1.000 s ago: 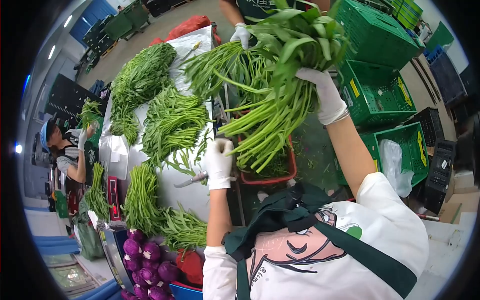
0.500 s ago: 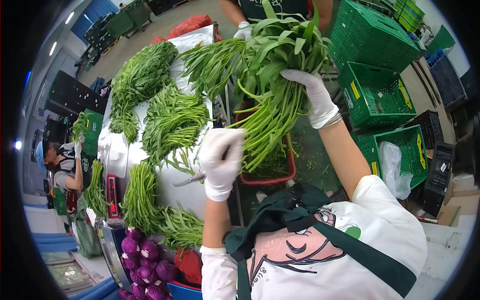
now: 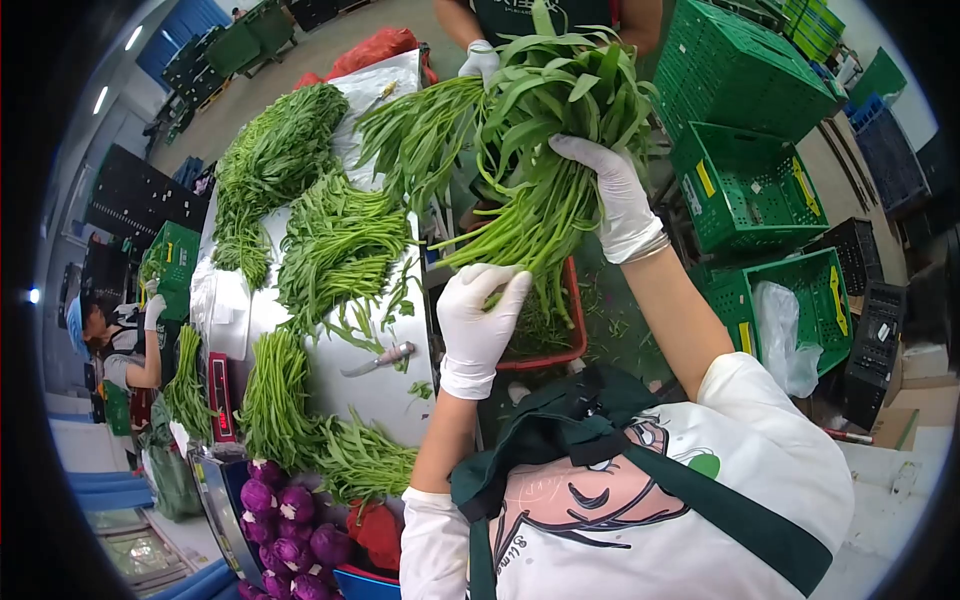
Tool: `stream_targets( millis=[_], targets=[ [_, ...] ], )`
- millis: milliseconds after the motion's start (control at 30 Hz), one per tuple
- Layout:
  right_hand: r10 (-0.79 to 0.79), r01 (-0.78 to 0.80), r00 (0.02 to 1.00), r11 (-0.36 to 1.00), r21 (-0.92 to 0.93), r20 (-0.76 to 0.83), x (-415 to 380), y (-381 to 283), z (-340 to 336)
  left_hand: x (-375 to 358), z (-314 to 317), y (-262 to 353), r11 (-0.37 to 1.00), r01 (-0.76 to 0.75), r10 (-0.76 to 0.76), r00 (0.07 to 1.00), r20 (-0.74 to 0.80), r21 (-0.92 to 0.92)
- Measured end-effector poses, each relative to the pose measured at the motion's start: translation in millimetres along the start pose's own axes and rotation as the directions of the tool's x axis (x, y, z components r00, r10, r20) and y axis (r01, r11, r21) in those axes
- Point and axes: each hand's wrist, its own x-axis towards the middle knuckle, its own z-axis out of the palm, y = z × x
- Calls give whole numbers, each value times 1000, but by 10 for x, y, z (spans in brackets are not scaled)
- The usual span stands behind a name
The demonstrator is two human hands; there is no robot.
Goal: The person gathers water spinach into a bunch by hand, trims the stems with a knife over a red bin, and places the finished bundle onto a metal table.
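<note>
White-covered table [image 3: 375, 385] runs from near to far on the left, piled with bundles of long green stems [image 3: 335, 245]; a knife [image 3: 378, 359] lies on it near the person, purple cabbages [image 3: 290, 505] at the near end. Green crates [image 3: 745, 185] stack on the right, concrete floor beyond.

Right hand [image 3: 610, 195], white-gloved, fingers curled tight round a bunch of leafy greens [image 3: 545, 130], gripping just below the leaves; stems hang down and left over a red bin [image 3: 575, 335]. Wrist bent, forearm bare, arm raised from the lower right.

Left hand [image 3: 480, 320], also gloved, fingers together and lightly bent, cupped against the lower stem ends, not closed round them. Forearm rises from the near side.

Far side: another person's gloved hand [image 3: 480, 60] at a second bunch. Far left, a co-worker's raised gloved hand [image 3: 153, 310].
</note>
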Motion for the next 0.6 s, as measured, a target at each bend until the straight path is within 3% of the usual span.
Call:
stream_targets(
  millis=[33, 100, 133, 200, 267, 367, 467, 500, 600],
  targets=[
    [2, -1, 1000, 1000, 15, -26, 31, -8, -23, -26, 11, -29, 994, 95, -98, 994, -54, -51],
    [16, -10, 995, 999, 50, -103, 83, -69, -46, -98, 3, -257, 994, 74, -63, 990, -130, 81],
    [97, -89, 991, 992, 88, -92, 112, -138, -89, -146, -17, -342, 983, 84, -60, 987, -148, 165],
    [-69, 81, 991, 991, 106, -116, 187, -174, -137, -360, -18, -729, 961, 193, -161, 973, -162, 200],
    [-56, 70, 991, 990, 119, -119, 225, -234, -219, -608, -11, -1112, 927, 292, -255, 951, -174, 236],
    [-47, 64, 991, 989, 132, -128, 292, -222, -318, -847, -7, -1383, 788, 610, -609, 792, -39, 85],
    [-23, 41, 988, 992, 118, -150, 300, -215, -299, -796, 62, -1402, 765, 527, -587, 807, -66, -370],
    [-18, 34, 990, 993, 111, -141, 301, -217, -280, -744, 12, -1457, 679, 544, -589, 805, 77, -492],
    [-22, 36, 996, 988, 147, -92, 347, -199, -254, -567, 73, -1130, 137, 359, -504, 828, 247, -923]
  ],
)
